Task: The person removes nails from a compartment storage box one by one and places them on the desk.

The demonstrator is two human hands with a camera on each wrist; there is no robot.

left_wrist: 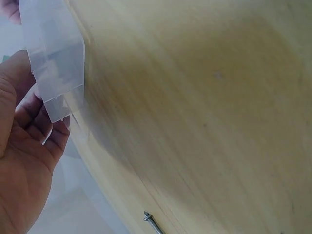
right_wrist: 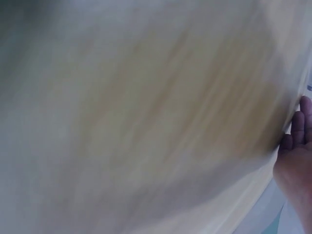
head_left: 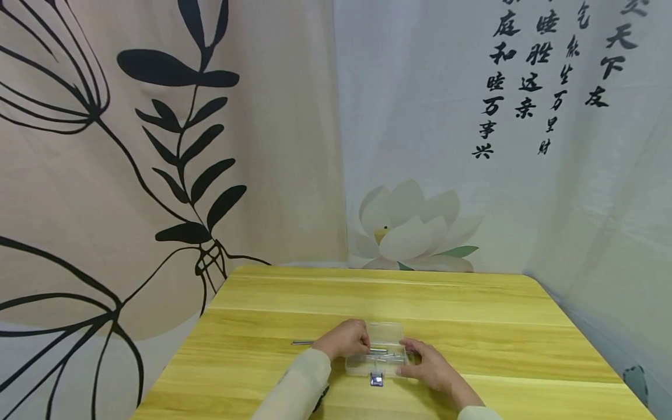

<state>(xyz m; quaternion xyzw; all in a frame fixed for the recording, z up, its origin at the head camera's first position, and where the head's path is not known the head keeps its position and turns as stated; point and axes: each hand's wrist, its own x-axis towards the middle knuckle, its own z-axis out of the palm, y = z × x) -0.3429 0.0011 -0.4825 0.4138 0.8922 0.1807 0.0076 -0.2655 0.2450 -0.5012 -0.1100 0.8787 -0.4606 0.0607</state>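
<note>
A clear plastic box point(head_left: 357, 367) lies on the table with its lid point(head_left: 385, 332) raised at the back. Slim metal pieces lie inside it. My left hand point(head_left: 343, 338) reaches over the box's left side, fingers bent down, and appears to pinch one metal rod point(head_left: 379, 351); the fingertips are partly hidden. In the left wrist view, the translucent plastic point(left_wrist: 61, 58) covers part of that hand's fingers. My right hand point(head_left: 431, 367) grips the box's right side, thumb at the front and fingers behind. The right wrist view catches only that hand's edge, blurred.
Left of my left hand lies another metal rod point(head_left: 301, 343); its pointed, collared tip point(left_wrist: 147, 216) appears in the left wrist view. A small purple-blue piece point(head_left: 376, 379) is at the box's front edge. A printed curtain point(head_left: 289, 146) hangs behind the wooden table point(head_left: 472, 309).
</note>
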